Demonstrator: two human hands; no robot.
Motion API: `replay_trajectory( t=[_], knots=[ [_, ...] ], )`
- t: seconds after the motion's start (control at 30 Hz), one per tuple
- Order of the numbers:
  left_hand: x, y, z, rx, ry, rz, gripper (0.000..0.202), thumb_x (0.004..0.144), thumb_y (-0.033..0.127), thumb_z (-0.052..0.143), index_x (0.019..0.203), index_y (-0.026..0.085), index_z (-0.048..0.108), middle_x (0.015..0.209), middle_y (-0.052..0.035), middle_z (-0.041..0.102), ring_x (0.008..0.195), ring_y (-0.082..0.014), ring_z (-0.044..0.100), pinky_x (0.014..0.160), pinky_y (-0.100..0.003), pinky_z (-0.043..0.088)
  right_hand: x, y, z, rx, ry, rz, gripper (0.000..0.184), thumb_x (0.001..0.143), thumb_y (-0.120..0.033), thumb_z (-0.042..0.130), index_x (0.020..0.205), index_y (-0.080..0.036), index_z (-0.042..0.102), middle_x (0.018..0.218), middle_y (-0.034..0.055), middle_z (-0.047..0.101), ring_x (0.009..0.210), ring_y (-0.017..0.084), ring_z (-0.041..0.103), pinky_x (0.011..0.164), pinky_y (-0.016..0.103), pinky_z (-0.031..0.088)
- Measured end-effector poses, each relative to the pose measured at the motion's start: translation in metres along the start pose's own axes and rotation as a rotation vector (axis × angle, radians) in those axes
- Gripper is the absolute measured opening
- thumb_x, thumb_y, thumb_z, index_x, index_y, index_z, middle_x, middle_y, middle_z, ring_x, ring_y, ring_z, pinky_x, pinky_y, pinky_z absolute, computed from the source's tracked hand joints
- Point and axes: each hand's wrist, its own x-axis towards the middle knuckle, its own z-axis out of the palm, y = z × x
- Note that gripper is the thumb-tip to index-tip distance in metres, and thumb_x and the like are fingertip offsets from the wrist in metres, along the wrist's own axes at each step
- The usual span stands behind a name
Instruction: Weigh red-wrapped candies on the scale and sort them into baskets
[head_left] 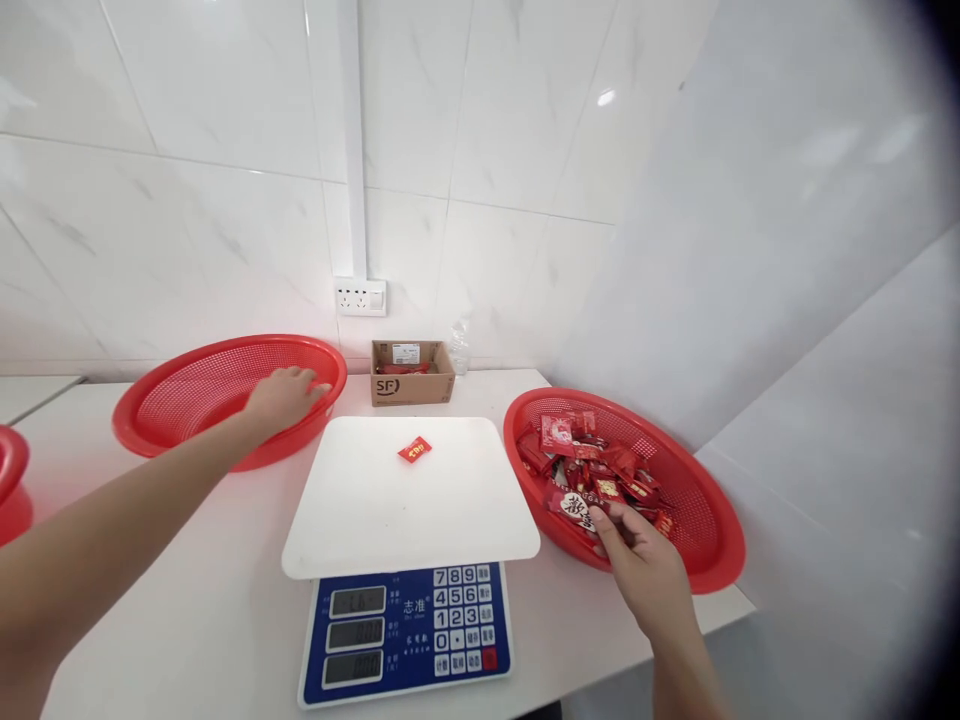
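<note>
My right hand (637, 560) pinches a dark red candy packet (574, 505) with a white patch and black characters, thumb on top. It is at the near left part of the right red basket (712, 530), which holds a heap of red wrapped candies (600, 465). My left hand (289, 402) is over the right side of the left red basket (139, 415), fingers apart, with nothing visible in them. Between the baskets, one small red candy (415, 449) with gold print lies on the white pan of a weighing scale (405, 515).
Behind the scale stands a small cardboard box (409, 390) with red items inside, beside a clear plastic object (460, 347). Another red basket (11, 480) is cut off at the left edge. A wall socket (360, 297) is above the white table (187, 590).
</note>
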Motion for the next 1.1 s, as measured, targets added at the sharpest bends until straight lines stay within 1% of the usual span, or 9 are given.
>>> replay_trajectory(
  t=[0.13,0.23,0.33,0.47,0.6,0.8,0.87,0.97,1.1],
  knots=[
    [-0.01,0.047,0.036,0.026,-0.171,0.229,0.038,0.089,0.042,0.04,0.112,0.017,0.057,0.119,-0.0116,0.06,0.11,-0.0262,0.054,0.09,-0.038,0.044,0.001,0.002,0.001,0.006,-0.002,-0.013,0.039,0.072,-0.058,0.056,0.079,-0.021,0.063,0.064,0.0014,0.065,0.056,0.019,0.06,0.053,0.026,0.046],
    [-0.022,0.084,0.057,0.011,-0.305,0.388,0.036,0.089,0.044,0.042,0.115,0.023,0.055,0.115,-0.0072,0.061,0.107,-0.0238,0.055,0.086,-0.034,0.045,0.001,0.002,0.002,0.008,0.016,-0.009,0.039,0.073,-0.057,0.056,0.08,-0.02,0.063,0.066,0.0028,0.065,0.06,0.02,0.06,0.056,0.028,0.047],
    [-0.027,0.101,0.068,0.019,-0.376,0.442,0.029,0.09,0.032,0.038,0.106,0.02,0.059,0.105,-0.0095,0.062,0.1,-0.0254,0.057,0.081,-0.035,0.045,0.0,0.0,0.002,0.023,0.008,-0.044,0.038,0.074,-0.057,0.056,0.078,-0.019,0.062,0.067,0.003,0.064,0.064,0.02,0.058,0.059,0.028,0.045],
    [-0.032,0.106,0.064,0.003,-0.397,0.415,0.031,0.089,0.019,0.03,0.105,0.019,0.057,0.103,-0.0101,0.062,0.09,-0.0243,0.061,0.075,-0.035,0.046,-0.003,-0.007,0.0,0.068,-0.017,-0.067,0.037,0.074,-0.055,0.056,0.073,-0.019,0.06,0.064,0.0008,0.06,0.063,0.018,0.054,0.06,0.028,0.043],
    [-0.048,0.108,0.047,-0.048,-0.385,0.37,0.03,0.09,0.023,0.03,0.111,0.021,0.052,0.108,-0.0079,0.065,0.093,-0.0232,0.062,0.076,-0.034,0.047,-0.009,-0.022,0.007,0.179,-0.02,-0.058,0.036,0.076,-0.054,0.055,0.076,-0.018,0.06,0.069,0.0028,0.064,0.063,0.018,0.058,0.058,0.028,0.047],
    [-0.067,0.094,0.042,-0.055,-0.342,0.304,0.031,0.09,0.027,0.028,0.105,0.02,0.055,0.107,-0.0096,0.063,0.087,-0.0258,0.063,0.074,-0.038,0.048,-0.024,-0.061,0.056,0.309,-0.27,-0.116,0.03,0.079,-0.044,0.053,0.081,-0.017,0.064,0.065,0.0034,0.063,0.06,0.017,0.059,0.049,0.026,0.048],
    [-0.069,0.088,0.043,-0.064,-0.326,0.282,0.033,0.091,0.028,0.028,0.107,0.02,0.056,0.114,-0.0104,0.06,0.091,-0.026,0.063,0.077,-0.038,0.048,-0.027,-0.074,0.072,0.31,-0.315,-0.136,0.032,0.079,-0.041,0.053,0.097,-0.017,0.065,0.074,0.0041,0.066,0.061,0.017,0.06,0.047,0.026,0.049],
    [-0.076,0.084,0.04,-0.099,-0.328,0.279,0.036,0.092,0.037,0.031,0.111,0.021,0.057,0.118,-0.0089,0.058,0.095,-0.0238,0.063,0.079,-0.035,0.049,-0.029,-0.087,0.079,0.212,-0.385,-0.25,0.043,0.083,-0.039,0.05,0.121,-0.019,0.058,0.09,0.0053,0.069,0.068,0.016,0.063,0.056,0.028,0.052],
    [-0.092,0.087,0.029,-0.171,-0.368,0.236,0.042,0.09,0.05,0.034,0.111,0.026,0.061,0.113,-0.0055,0.065,0.096,-0.024,0.064,0.078,-0.034,0.05,-0.012,-0.092,0.06,-0.083,-0.377,-0.366,0.036,0.089,-0.037,0.045,0.116,-0.02,0.061,0.103,0.0057,0.07,0.084,0.017,0.064,0.075,0.03,0.051]
  ],
)
